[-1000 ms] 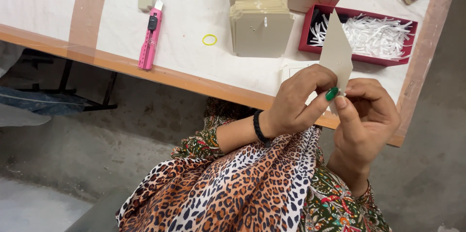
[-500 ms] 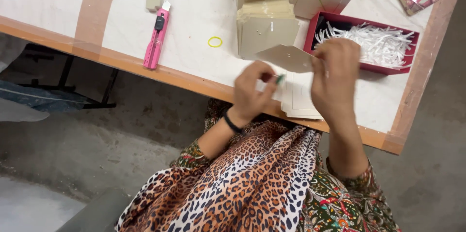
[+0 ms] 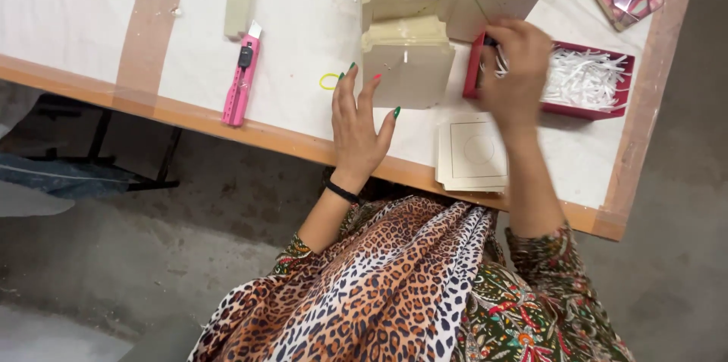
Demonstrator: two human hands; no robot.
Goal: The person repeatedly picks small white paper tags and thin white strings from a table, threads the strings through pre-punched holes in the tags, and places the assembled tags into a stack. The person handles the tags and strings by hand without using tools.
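Head view: left hand (image 3: 359, 131) open, empty; right hand (image 3: 514, 66) grip unclear, over red tray (image 3: 599, 109).

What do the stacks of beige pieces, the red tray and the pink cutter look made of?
The stacked beige pieces look like matte card or paperboard: thin layered edges, dull surface. The red tray seems to be card or thin plastic; its look leaves that open. The pink cutter looks like smooth moulded plastic, with a slight sheen.

A white-topped work table (image 3: 91, 21) with a wooden edge and tan tape strips is standing over a grey concrete floor (image 3: 114, 256), with a dark metal frame (image 3: 114, 157) showing in shadow beneath it.
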